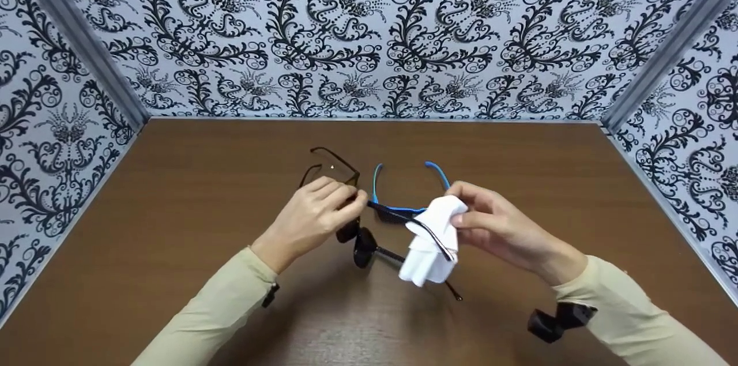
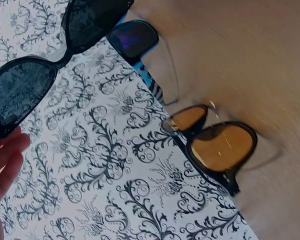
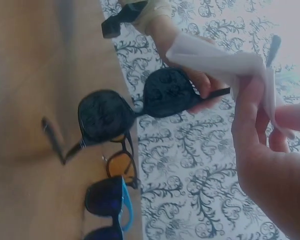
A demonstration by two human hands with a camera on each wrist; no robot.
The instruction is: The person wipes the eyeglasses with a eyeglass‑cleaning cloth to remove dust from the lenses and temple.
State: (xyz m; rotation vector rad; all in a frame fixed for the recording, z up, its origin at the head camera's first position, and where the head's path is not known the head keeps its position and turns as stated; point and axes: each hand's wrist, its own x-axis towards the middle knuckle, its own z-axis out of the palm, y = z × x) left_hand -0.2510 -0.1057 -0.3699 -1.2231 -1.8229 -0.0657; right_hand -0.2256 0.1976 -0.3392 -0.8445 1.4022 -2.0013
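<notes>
Black sunglasses (image 1: 364,249) are held up over the table by my left hand (image 1: 311,213), whose fingers grip one end of the frame near the hinge. Both dark lenses (image 3: 106,117) show in the right wrist view, and the temples point toward the right. A folded white cloth (image 1: 432,239) is pinched between thumb and fingers of my right hand (image 1: 499,230). One temple of the sunglasses crosses the cloth in the head view. In the right wrist view, the temple's tip (image 3: 273,48) sticks out past the cloth.
Behind my left hand, glasses with orange lenses (image 2: 224,147) lie on the brown table (image 1: 202,181). Blue-framed sunglasses (image 1: 439,174) lie to their right, partly hidden by the cloth and right hand. Patterned walls (image 1: 357,37) border the table at the back and sides.
</notes>
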